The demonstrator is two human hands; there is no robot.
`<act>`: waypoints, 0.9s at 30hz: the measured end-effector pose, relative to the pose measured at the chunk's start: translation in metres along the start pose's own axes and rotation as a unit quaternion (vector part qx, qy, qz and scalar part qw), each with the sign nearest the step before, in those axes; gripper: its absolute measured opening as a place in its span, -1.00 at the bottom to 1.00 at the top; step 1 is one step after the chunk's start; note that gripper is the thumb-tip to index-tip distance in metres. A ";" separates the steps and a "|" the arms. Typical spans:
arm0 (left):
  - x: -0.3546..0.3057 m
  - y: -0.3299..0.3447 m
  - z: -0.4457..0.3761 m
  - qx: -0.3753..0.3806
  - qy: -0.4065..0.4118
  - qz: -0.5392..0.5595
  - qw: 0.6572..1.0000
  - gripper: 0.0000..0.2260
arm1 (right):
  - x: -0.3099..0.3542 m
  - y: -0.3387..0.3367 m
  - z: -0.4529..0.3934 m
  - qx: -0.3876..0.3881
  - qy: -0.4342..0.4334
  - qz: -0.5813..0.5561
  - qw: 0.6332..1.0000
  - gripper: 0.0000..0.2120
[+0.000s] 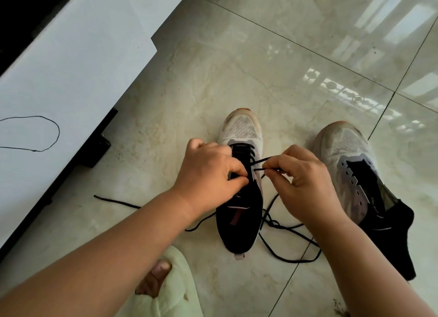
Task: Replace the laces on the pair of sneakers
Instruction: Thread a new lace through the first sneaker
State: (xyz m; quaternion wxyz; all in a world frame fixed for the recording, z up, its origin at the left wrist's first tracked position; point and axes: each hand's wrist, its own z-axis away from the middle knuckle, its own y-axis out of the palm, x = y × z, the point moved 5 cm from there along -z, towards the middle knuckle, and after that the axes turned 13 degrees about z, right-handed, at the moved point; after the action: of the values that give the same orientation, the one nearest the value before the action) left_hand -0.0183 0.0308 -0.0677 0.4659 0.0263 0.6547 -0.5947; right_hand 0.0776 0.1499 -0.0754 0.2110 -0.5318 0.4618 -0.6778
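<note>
Presently, the left sneaker (241,174) stands on the tiled floor (189,79) in front of the person, toe pointing away, with a black lace (284,236) crossed through its lower eyelets only. The left hand (208,174) rests on the near side of the tongue opening, thumb and forefinger curled and pinching at the eyelet row. The right hand (301,181) has its fingers drawn together, clamped on a short loop of the lace just beside the eyelets on the far side.

The right sneaker (355,174) stands well apart, its eyelets bare; judged from this, the work is under half done.

Handling assessment: the lace is thin, limp and light; it will not push through a hole unless held close to its stiff tip. Its slack lies looped on the floor by the heel and appears liable to knot. The sneaker is light with a soft mesh upper, so it will probably shift unless steadied at the eyelet band.

Also noted: another black cord (42,136) on the white cabinet (71,67), and a green slipper (170,288) on the person's foot.
</note>
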 end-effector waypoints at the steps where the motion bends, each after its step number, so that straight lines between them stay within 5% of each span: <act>1: -0.002 0.004 0.001 -0.007 -0.003 -0.009 1.000 -0.91 | 0.001 0.000 0.000 0.000 -0.006 0.004 1.000 -0.90; 9: 0.001 0.012 0.007 -0.085 -0.050 0.083 0.992 -0.90 | 0.006 -0.001 -0.002 0.007 -0.033 0.042 0.999 -0.92; 21: 0.003 0.019 0.008 -0.098 -0.046 0.123 0.986 -0.92 | 0.016 0.005 -0.003 -0.008 -0.022 0.087 0.996 -0.90; 27: 0.002 0.017 0.006 -0.111 -0.038 0.113 0.987 -0.98 | 0.008 0.009 -0.001 0.036 0.000 -0.048 0.998 -0.91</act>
State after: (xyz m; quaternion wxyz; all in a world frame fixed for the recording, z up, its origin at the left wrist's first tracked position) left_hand -0.0058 0.0299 -0.0809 0.5548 0.0259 0.6914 -0.4620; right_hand 0.0716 0.1398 -0.0784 0.1968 -0.5458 0.4112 -0.7031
